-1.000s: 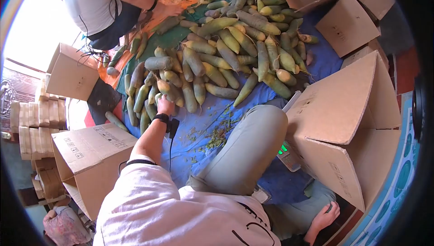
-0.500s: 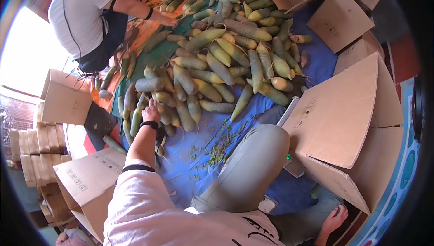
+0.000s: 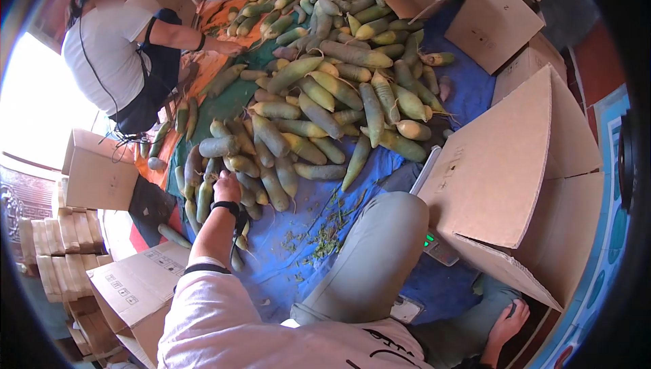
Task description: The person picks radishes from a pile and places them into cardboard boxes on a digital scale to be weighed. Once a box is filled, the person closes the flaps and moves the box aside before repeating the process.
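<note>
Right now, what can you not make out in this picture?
Head view:
- Left hand: its fingers reach down among the radishes, behind the back of the hand, so its grip is hidden.
- Right hand: small, near the picture's lower edge; grip unclear.
- Scale: mostly under the cardboard box; green digits too small.

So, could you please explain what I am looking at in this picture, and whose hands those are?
There is no machine here: a person wears a camera on the head, so the single view looks down over their own body. Their left hand rests on the near edge of a big pile of long green radishes lying on a blue tarp; whether it grips one is unclear. Their right hand is low beside an open cardboard box. A second person works at the pile's far side.
</note>
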Demonstrator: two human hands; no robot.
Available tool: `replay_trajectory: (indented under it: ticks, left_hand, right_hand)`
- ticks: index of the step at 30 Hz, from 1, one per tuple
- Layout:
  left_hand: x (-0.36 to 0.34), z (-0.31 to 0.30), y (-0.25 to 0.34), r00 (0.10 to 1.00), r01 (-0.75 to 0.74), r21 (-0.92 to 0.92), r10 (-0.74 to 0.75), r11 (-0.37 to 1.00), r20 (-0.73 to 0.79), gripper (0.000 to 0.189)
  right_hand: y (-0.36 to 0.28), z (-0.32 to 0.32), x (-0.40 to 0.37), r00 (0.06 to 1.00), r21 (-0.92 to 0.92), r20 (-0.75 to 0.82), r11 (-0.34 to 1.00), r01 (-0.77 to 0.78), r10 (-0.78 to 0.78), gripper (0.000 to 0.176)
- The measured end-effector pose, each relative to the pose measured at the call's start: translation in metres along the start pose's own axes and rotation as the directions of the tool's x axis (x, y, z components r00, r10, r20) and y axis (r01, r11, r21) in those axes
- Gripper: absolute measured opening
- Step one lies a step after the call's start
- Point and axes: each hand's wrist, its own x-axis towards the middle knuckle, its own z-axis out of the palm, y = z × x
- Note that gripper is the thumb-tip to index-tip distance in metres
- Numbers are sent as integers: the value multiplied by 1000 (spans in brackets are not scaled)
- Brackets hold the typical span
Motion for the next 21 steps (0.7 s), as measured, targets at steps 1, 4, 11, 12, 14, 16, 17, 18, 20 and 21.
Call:
replay_trajectory:
  ticks: [1,4,11,12,14,16,17,18,20,21]
  left_hand:
    - [-11,-21,5,999,20,52,-22,998,30,22]
    - [-14,-13,-1,992,0,169,-21,986,125,22]
    - [-70,35,-16,960,71,-7,-67,997,273,23]
    - [-75,57,-19,962,123,-132,-86,984,260,22]
    - [-101,38,-6,916,113,-161,-40,981,398,22]
    - [-115,31,6,870,134,-227,-4,965,494,24]
    - [-118,43,8,855,51,-237,80,970,512,22]
    - [-118,53,11,833,-33,-248,164,968,528,21]
    - [-126,48,27,787,-107,-185,197,977,585,15]
    - [-122,69,30,770,-158,-182,237,970,593,15]
  right_hand:
    - [0,0,-1,1000,3,-2,1000,-6,6,17]
    - [-2,-1,-2,1000,60,-30,998,-8,9,16]
    - [-4,-2,-7,997,82,-44,995,-55,58,18]
    - [-4,-3,-8,997,94,-48,994,-51,56,18]
    - [-3,-2,-9,996,103,-64,994,-48,54,18]
    - [-2,-1,-10,995,113,-83,993,-41,50,18]
    - [-1,-1,-10,995,117,-84,992,-43,54,18]
    - [0,-1,-11,995,121,-86,991,-48,58,18]
    - [-1,-1,-12,992,130,-105,990,-50,64,17]
    - [-2,-2,-13,991,133,-116,990,-45,61,17]
